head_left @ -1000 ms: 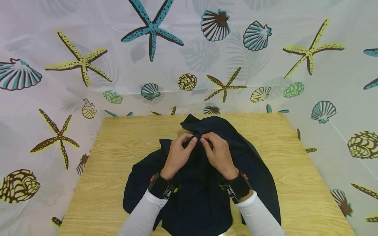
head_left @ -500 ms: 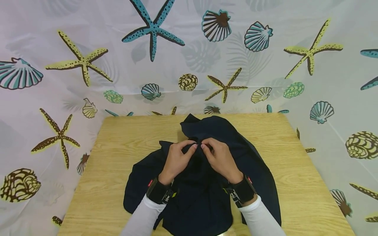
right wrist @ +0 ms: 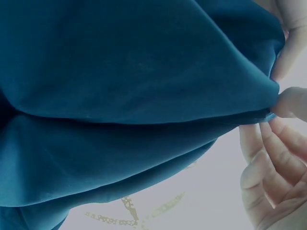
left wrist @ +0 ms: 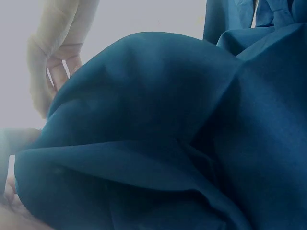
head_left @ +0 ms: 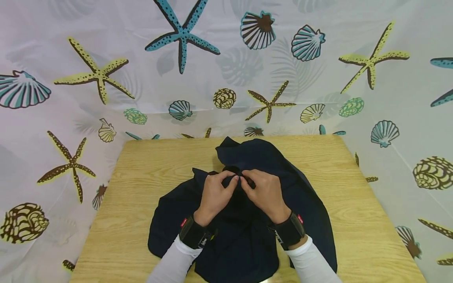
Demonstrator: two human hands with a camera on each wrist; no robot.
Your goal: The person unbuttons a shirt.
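Observation:
A dark navy shirt (head_left: 244, 243) lies spread and rumpled across the table, its fabric raised around the hands. In the head view my left hand (head_left: 216, 194) pinches the raised fabric between thumb and forefinger. Right beside it, my right hand (head_left: 266, 192) pinches the same part, and the two thumb tips nearly meet. The right wrist view shows right-hand fingers (right wrist: 273, 158) at the cloth's edge, with the thumb on top. Draped fabric (left wrist: 144, 96) fills most of the left wrist view. The exact spot between the fingertips is too dark to make out.
The pale wooden table (head_left: 141, 169) extends on both sides of the shirt. Behind and beside it hangs a white curtain (head_left: 198, 86) printed with starfish and shells. Black wrist straps (head_left: 290, 230) sit over white sleeves (head_left: 173, 261).
Both hands have shifted a little toward the body, the pinched fabric coming with them. A dark fold has appeared just beyond the fingertips. The rest of the shirt lies as before.

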